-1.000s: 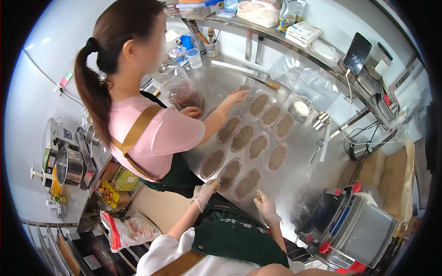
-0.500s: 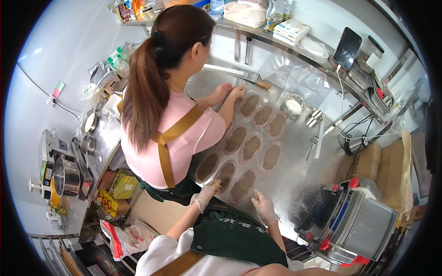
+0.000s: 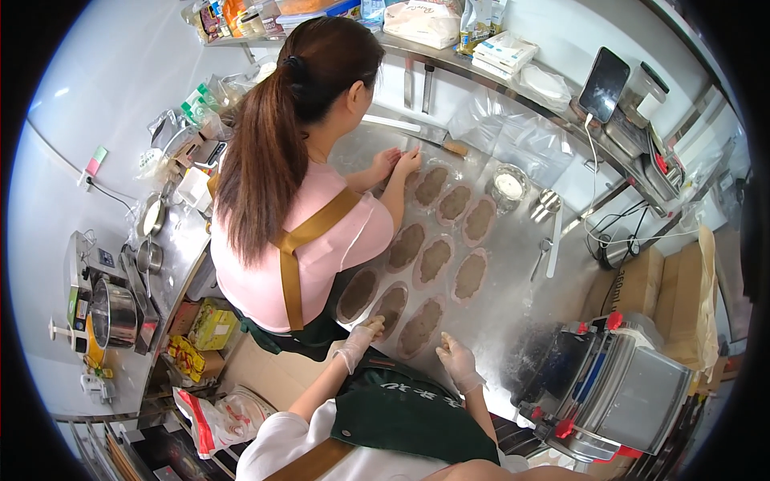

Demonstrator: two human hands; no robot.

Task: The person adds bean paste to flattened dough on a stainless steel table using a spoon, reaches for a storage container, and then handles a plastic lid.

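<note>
Several flat oval dough pieces spread with brown filling (image 3: 434, 260) lie in rows on the floured steel table (image 3: 513, 272). My left hand (image 3: 358, 338), in a thin clear glove, rests at the near end of one oval piece (image 3: 390, 307). My right hand (image 3: 457, 361), gloved too, sits on the table just right of the nearest oval (image 3: 419, 327). Neither hand holds anything. A co-worker in a pink shirt and tan apron straps (image 3: 305, 240) leans over the table's far end with both hands (image 3: 397, 163) on the dough there.
A dough sheeter with red knobs (image 3: 609, 389) stands at my right. A glass jar (image 3: 508, 186), spoons (image 3: 544, 204) and a white scraper (image 3: 554, 240) lie beyond the ovals. Pots (image 3: 112, 313) fill the left counter. Cardboard boxes (image 3: 642, 280) stand at right.
The co-worker has turned from the left toward the table and leaned further over it, both hands now together at the far dough. My hands have stayed almost still.
</note>
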